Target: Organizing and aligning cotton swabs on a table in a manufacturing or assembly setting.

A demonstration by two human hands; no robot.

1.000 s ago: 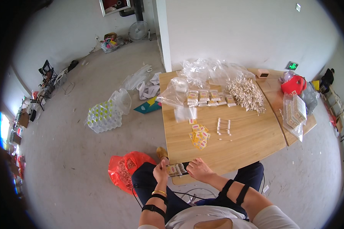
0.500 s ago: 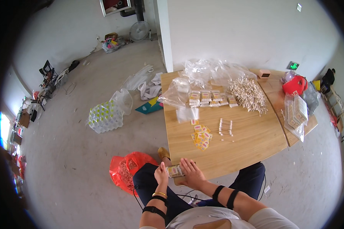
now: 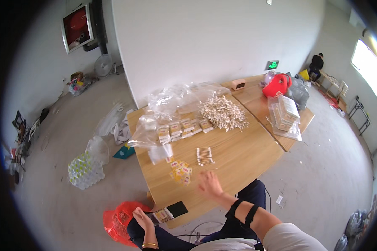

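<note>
Reaching out with our right hand over the wooden tabletop, fingers spread and empty, blurred in motion. It hovers just beside the small yellow-and-white packets, with the row of short sticks a little past it.

Our left hand sits at the near edge of the tabletop, fingers curled against a small black-lidded tray with pale pieces lined up in it. Can't tell whether it truly grips the tray or just steadies it.

Judged step: fetching the next piece for the tray — right hand goes out for stock, left keeps the tray in place.

Stock further back:
- stacks of small boxes in a row, mid-tabletop
- loose heap of pale sticks behind them
- crumpled clear plastic bags at the far edge
- bagged boxes on the adjoining table, well apart

Next move, as we read it: close the open fingers on one packet or a pinch of sticks without scattering the rest, since both lie loose and close together. Then bring it back to the tray, which hangs near the edge; a push could tip it off.

A red plastic bag lies on the floor below the left hand.
</note>
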